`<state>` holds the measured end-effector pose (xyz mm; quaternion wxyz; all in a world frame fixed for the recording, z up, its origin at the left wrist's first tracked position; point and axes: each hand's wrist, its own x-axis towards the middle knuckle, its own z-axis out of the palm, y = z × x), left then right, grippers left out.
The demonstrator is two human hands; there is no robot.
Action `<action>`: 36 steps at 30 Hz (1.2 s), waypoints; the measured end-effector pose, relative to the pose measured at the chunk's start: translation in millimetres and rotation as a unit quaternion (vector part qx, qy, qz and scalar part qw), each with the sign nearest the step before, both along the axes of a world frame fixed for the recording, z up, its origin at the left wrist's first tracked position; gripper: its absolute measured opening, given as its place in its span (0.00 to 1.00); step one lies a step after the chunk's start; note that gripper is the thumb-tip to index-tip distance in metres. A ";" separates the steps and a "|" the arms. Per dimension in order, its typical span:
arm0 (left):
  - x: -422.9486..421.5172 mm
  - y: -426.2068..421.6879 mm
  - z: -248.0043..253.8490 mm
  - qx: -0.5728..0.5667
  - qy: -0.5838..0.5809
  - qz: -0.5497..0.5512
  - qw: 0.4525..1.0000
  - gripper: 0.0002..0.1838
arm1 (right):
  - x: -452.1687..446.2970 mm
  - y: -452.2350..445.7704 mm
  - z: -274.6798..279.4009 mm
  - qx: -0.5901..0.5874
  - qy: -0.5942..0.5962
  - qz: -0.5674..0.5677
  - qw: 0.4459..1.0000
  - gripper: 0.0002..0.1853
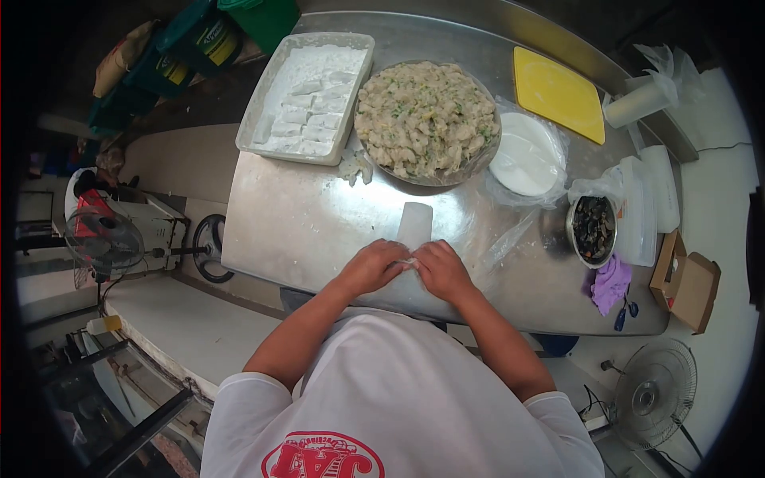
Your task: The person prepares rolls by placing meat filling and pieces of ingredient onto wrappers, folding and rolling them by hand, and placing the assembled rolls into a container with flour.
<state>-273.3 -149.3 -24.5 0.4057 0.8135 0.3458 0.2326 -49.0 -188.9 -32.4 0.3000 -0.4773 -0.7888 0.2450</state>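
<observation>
Near the front edge of the metal table (319, 223), my left hand (373, 268) and my right hand (443, 271) meet at a pale, thin wrapper (416, 223). The fingers of both hands are closed on its near end, where a small whitish fold shows between them. The wrapper's far part lies flat on the metal, pointing away from me. Beyond it stands a large round bowl (426, 119) heaped with a chunky pale mixture with green bits. To its left, a rectangular tray (247, 131) holds white powder and several powdered rolls.
Right of the bowl are round white sheets (526, 155) in plastic, a yellow board (558, 92), a bowl of dark pieces (594, 231), a purple cloth (611, 283), clear containers (636, 211) and an open cardboard box (689, 287). Green bins (203, 40) stand at upper left. Fans flank the table.
</observation>
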 end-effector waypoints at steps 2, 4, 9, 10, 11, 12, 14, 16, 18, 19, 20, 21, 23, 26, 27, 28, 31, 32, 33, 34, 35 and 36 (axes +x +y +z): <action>2.3 2.0 -4.3 0.002 0.003 0.009 1.000 0.09 | 0.5 4.1 2.6 -0.025 -0.004 -0.001 1.000 0.14; 5.4 7.0 -3.4 -0.043 0.036 0.027 0.998 0.07 | -0.8 3.8 5.0 -0.015 0.007 -0.027 0.999 0.15; 10.5 5.5 -4.4 -0.003 0.016 0.052 0.998 0.07 | 1.5 -3.3 5.7 0.000 -0.022 -0.034 0.999 0.19; 11.1 5.5 -6.9 0.044 0.003 0.047 0.998 0.08 | 1.6 -4.0 0.8 0.012 -0.031 -0.028 0.999 0.19; 11.1 6.2 -9.1 0.045 0.002 0.047 0.998 0.08 | 2.6 -3.8 -3.0 0.026 -0.041 -0.022 0.999 0.20; 10.2 7.1 -9.5 0.057 0.014 0.027 0.998 0.08 | 2.8 -2.7 -0.9 0.027 -0.041 -0.022 0.999 0.20; 7.8 6.9 -10.1 0.069 0.027 0.008 0.997 0.09 | 2.5 -0.9 2.9 0.002 -0.034 -0.015 0.999 0.20; 7.3 8.2 -7.8 0.072 0.031 -0.012 0.997 0.09 | 2.9 2.2 3.0 -0.005 -0.026 -0.008 1.000 0.20; 6.5 9.4 -5.8 0.051 0.046 -0.015 0.997 0.09 | 5.2 6.0 3.1 -0.011 -0.019 -0.001 1.000 0.20; 6.5 9.7 -5.1 0.030 0.062 -0.016 0.998 0.09 | 7.7 7.8 3.3 -0.026 -0.012 0.011 1.000 0.21; 7.4 10.3 -5.5 0.030 0.062 -0.016 0.998 0.09 | 8.9 9.2 3.5 -0.041 -0.005 0.024 0.999 0.21; 8.2 10.6 -7.6 0.026 0.041 0.002 0.999 0.09 | 7.0 8.0 6.2 -0.041 -0.004 0.025 0.999 0.21; 8.6 12.2 -12.2 0.022 0.021 0.023 0.999 0.09 | 2.2 3.3 12.4 0.019 -0.009 -0.023 1.000 0.23; 11.8 12.4 -13.9 -0.004 -0.010 0.042 0.999 0.10 | 1.5 0.8 13.2 0.028 -0.055 0.006 0.998 0.21; 14.9 10.6 -9.2 -0.017 -0.023 0.073 0.997 0.10 | 1.8 1.2 10.4 0.027 -0.055 0.005 0.998 0.21; 16.8 10.2 -6.1 -0.029 -0.035 0.105 0.993 0.11 | 2.2 4.3 4.7 0.037 -0.065 0.005 0.997 0.20; 11.8 8.7 -6.9 0.013 -0.034 0.080 0.996 0.11 | 3.5 15.2 -5.4 0.049 -0.061 0.009 0.997 0.18; 10.5 9.1 -7.6 0.013 -0.034 0.079 0.996 0.11 | 4.7 18.6 -7.7 0.053 -0.050 0.015 0.997 0.17; 9.0 9.2 -8.0 0.037 -0.016 0.069 0.997 0.11 | 4.4 21.6 -5.2 0.052 -0.050 0.015 0.997 0.17; 7.9 9.8 -7.9 0.060 0.003 0.059 0.996 0.11 | 3.9 24.5 -2.4 0.025 -0.053 0.011 0.998 0.16; 7.7 11.5 -9.1 0.061 0.003 0.060 0.996 0.11 | 2.9 26.7 0.8 -0.001 -0.055 0.008 0.998 0.15; 8.5 14.3 -10.4 0.055 -0.003 0.065 0.996 0.12 | 1.0 28.0 7.9 0.000 -0.055 0.009 0.998 0.15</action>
